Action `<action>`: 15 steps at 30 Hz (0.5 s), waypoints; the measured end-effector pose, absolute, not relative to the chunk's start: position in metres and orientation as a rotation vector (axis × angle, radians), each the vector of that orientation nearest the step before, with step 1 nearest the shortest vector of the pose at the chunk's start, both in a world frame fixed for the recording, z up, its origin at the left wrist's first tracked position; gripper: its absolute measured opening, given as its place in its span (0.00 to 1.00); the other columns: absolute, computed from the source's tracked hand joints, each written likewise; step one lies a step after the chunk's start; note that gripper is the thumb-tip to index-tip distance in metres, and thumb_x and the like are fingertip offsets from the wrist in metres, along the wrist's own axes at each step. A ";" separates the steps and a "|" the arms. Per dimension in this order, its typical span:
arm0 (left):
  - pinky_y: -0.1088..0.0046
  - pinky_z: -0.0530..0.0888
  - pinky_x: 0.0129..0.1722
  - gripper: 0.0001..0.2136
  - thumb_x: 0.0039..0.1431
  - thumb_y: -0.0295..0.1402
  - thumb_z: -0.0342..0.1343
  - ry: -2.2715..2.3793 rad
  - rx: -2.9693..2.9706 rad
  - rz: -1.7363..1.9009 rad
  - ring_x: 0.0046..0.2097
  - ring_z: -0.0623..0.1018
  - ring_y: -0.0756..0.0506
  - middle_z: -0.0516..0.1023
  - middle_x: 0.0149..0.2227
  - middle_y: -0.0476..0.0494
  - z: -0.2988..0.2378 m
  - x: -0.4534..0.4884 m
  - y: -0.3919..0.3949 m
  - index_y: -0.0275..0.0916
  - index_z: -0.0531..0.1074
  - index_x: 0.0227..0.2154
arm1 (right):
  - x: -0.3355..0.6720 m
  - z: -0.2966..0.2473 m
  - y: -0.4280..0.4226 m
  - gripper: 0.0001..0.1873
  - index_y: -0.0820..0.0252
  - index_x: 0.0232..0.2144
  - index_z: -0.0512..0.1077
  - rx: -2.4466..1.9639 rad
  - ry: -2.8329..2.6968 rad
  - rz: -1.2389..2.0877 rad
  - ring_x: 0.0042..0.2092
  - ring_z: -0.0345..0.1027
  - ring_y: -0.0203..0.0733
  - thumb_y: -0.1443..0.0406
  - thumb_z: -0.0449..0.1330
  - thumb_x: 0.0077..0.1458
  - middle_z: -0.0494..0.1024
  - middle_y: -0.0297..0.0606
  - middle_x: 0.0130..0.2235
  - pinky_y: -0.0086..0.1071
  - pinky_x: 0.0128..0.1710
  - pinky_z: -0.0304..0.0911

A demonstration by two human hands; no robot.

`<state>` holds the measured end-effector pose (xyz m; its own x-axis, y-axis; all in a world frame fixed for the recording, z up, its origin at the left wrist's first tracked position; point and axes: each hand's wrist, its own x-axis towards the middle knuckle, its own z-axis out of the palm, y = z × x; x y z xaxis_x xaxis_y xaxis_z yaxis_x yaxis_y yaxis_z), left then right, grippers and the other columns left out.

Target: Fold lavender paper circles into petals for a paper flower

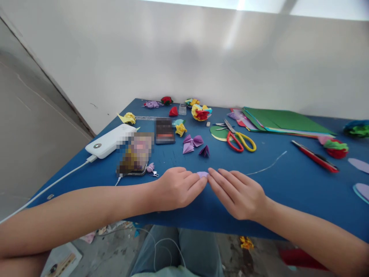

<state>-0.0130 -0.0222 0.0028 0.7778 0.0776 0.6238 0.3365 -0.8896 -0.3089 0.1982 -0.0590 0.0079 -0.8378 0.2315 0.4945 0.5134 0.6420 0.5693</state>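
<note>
Between my two hands, just above the blue table near its front edge, is a small piece of light purple paper point(202, 174). My left hand point(180, 188) pinches it from the left, fingers closed. From the right, my right hand point(238, 192) meets it with fingertips pressed together on its edge. Most of the paper is hidden by my fingers. Beyond my hands lie folded purple paper petals point(188, 143) joined in a cluster and one darker folded purple piece point(205, 151).
Red-and-yellow-handled scissors point(239, 136), a red utility knife point(315, 156) and coloured paper sheets point(285, 121) lie to the right. A phone point(137, 154) and a cabled white power bank point(111, 141) lie left. Paper flowers point(201, 112) line the back; purple ovals point(359, 164) sit far right.
</note>
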 end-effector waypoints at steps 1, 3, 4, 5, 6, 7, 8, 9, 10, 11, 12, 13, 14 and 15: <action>0.75 0.64 0.22 0.06 0.58 0.27 0.50 -0.322 -2.567 -0.872 0.23 0.70 0.52 0.73 0.24 0.48 0.003 -0.012 -0.023 0.30 0.67 0.37 | 0.198 0.008 -0.059 0.13 0.71 0.39 0.71 -0.580 -2.481 -1.027 0.39 0.71 0.47 0.71 0.49 0.55 0.76 0.51 0.40 0.37 0.33 0.64; 0.75 0.64 0.22 0.06 0.58 0.27 0.49 -0.339 -2.569 -0.851 0.23 0.70 0.51 0.72 0.23 0.48 0.005 -0.012 -0.023 0.30 0.68 0.37 | 0.197 0.008 -0.058 0.13 0.73 0.38 0.71 -0.569 -2.476 -1.025 0.38 0.71 0.48 0.72 0.49 0.55 0.76 0.52 0.39 0.37 0.33 0.64; 0.74 0.64 0.21 0.06 0.58 0.27 0.49 -0.334 -2.563 -0.831 0.23 0.70 0.51 0.72 0.23 0.48 0.006 -0.011 -0.023 0.29 0.68 0.37 | 0.197 0.008 -0.058 0.13 0.73 0.38 0.71 -0.568 -2.477 -1.022 0.38 0.71 0.48 0.72 0.48 0.55 0.77 0.53 0.39 0.38 0.32 0.64; 0.74 0.64 0.21 0.07 0.59 0.26 0.48 -0.318 -2.550 -0.811 0.22 0.69 0.51 0.72 0.23 0.48 0.007 -0.011 -0.023 0.29 0.68 0.37 | 0.197 0.008 -0.058 0.14 0.74 0.38 0.71 -0.568 -2.482 -1.017 0.38 0.72 0.48 0.73 0.48 0.55 0.77 0.53 0.39 0.38 0.32 0.64; 0.73 0.64 0.21 0.07 0.59 0.26 0.47 -0.292 -2.534 -0.794 0.22 0.69 0.51 0.72 0.22 0.48 0.008 -0.011 -0.022 0.28 0.68 0.37 | 0.196 0.008 -0.057 0.14 0.74 0.37 0.71 -0.568 -2.487 -1.011 0.38 0.72 0.48 0.73 0.48 0.55 0.77 0.53 0.39 0.38 0.32 0.64; 0.73 0.63 0.20 0.07 0.59 0.25 0.47 -0.264 -2.517 -0.779 0.21 0.69 0.51 0.71 0.22 0.47 0.009 -0.011 -0.022 0.27 0.68 0.37 | 0.196 0.008 -0.057 0.14 0.74 0.37 0.71 -0.569 -2.490 -1.004 0.38 0.72 0.48 0.73 0.48 0.55 0.77 0.53 0.39 0.38 0.32 0.64; 0.73 0.63 0.20 0.08 0.59 0.25 0.46 -0.240 -2.504 -0.765 0.21 0.69 0.51 0.71 0.22 0.47 0.009 -0.011 -0.022 0.27 0.68 0.37 | 0.196 0.008 -0.057 0.13 0.74 0.37 0.71 -0.571 -2.494 -0.996 0.38 0.72 0.48 0.74 0.48 0.55 0.77 0.53 0.39 0.38 0.32 0.64; 0.73 0.63 0.19 0.08 0.59 0.25 0.45 -0.221 -2.493 -0.758 0.21 0.68 0.51 0.71 0.23 0.46 0.010 -0.011 -0.022 0.26 0.68 0.37 | 0.196 0.008 -0.056 0.13 0.74 0.37 0.71 -0.573 -2.498 -0.988 0.38 0.72 0.48 0.74 0.48 0.55 0.77 0.53 0.39 0.37 0.32 0.64; 0.73 0.62 0.19 0.09 0.59 0.25 0.45 -0.209 -2.487 -0.757 0.21 0.68 0.51 0.71 0.23 0.46 0.010 -0.011 -0.021 0.26 0.68 0.37 | 0.196 0.008 -0.056 0.13 0.74 0.37 0.71 -0.577 -2.499 -0.977 0.38 0.72 0.48 0.74 0.48 0.55 0.77 0.52 0.39 0.37 0.32 0.64; 0.73 0.62 0.19 0.09 0.60 0.25 0.44 -0.200 -2.484 -0.757 0.21 0.68 0.51 0.71 0.23 0.46 0.010 -0.011 -0.021 0.26 0.68 0.37 | 0.196 0.007 -0.056 0.13 0.74 0.37 0.71 -0.582 -2.498 -0.967 0.38 0.72 0.48 0.74 0.48 0.55 0.77 0.52 0.39 0.37 0.32 0.64; 0.72 0.62 0.19 0.09 0.60 0.25 0.44 -0.195 -2.485 -0.761 0.21 0.68 0.51 0.71 0.23 0.46 0.010 -0.011 -0.021 0.26 0.68 0.37 | 0.196 0.007 -0.056 0.13 0.74 0.37 0.71 -0.586 -2.494 -0.958 0.38 0.71 0.48 0.73 0.48 0.55 0.77 0.52 0.38 0.37 0.32 0.64; 0.73 0.62 0.19 0.09 0.60 0.25 0.44 -0.193 -2.487 -0.768 0.21 0.69 0.51 0.71 0.23 0.46 0.010 -0.011 -0.021 0.26 0.68 0.37 | 0.196 0.007 -0.056 0.12 0.73 0.37 0.71 -0.590 -2.489 -0.951 0.38 0.71 0.48 0.73 0.48 0.56 0.77 0.51 0.38 0.37 0.32 0.64; 0.73 0.62 0.19 0.09 0.59 0.25 0.45 -0.193 -2.493 -0.777 0.21 0.69 0.51 0.71 0.22 0.46 0.010 -0.011 -0.021 0.26 0.68 0.36 | 0.196 0.007 -0.056 0.12 0.72 0.37 0.70 -0.595 -2.481 -0.947 0.38 0.71 0.47 0.73 0.48 0.56 0.77 0.51 0.38 0.37 0.33 0.64; 0.73 0.62 0.19 0.08 0.59 0.25 0.45 -0.195 -2.501 -0.785 0.22 0.69 0.51 0.71 0.22 0.46 0.009 -0.011 -0.021 0.26 0.68 0.36 | 0.196 0.007 -0.056 0.12 0.72 0.37 0.70 -0.604 -2.473 -0.943 0.38 0.71 0.46 0.73 0.48 0.56 0.77 0.50 0.38 0.37 0.33 0.64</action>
